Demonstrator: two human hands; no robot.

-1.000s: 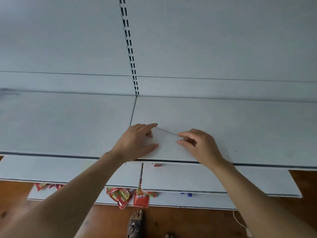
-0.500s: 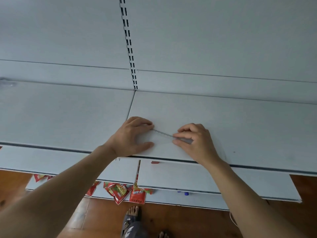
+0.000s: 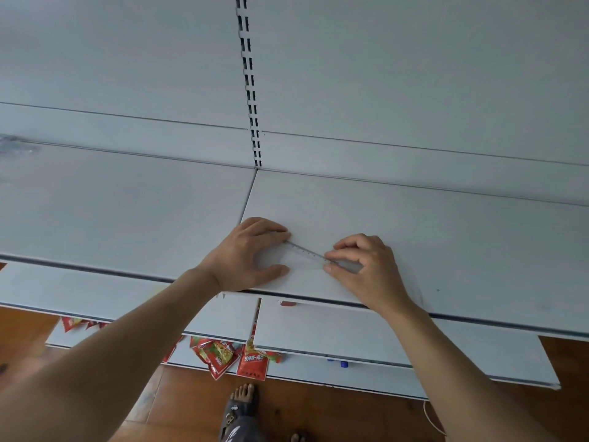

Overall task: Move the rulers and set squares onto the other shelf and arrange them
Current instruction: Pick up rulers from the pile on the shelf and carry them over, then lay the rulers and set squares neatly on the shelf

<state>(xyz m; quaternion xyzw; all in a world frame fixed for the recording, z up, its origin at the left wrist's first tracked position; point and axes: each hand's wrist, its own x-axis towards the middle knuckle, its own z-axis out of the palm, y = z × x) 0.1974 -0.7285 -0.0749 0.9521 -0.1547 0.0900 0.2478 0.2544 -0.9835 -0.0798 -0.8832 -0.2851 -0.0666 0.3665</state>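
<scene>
A clear set square (image 3: pixel 306 260) is laid flat on the right shelf (image 3: pixel 414 237), near its front edge and close to its front left corner, just beside the seam with the left shelf (image 3: pixel 127 212). Only its graduated upper edge is seen well; the rest is transparent and hard to follow. The left hand (image 3: pixel 245 255) is placed on the left end of it, the fingers spread and pressing down, not closed around anything. The right hand (image 3: pixel 366 269) is placed on the right end, where the edge is pinched lightly between thumb and fingertips (image 3: pixel 330 266).

The step in hand is judged to be the arranging: the piece is already on the shelf and is being aligned. For the next move, a small turn or slide seems to be needed so that one side is brought parallel to the front edge, after which both hands can be lifted. No other rulers are visible. On the lower shelf, red snack packets (image 3: pixel 236 358) are seen.
</scene>
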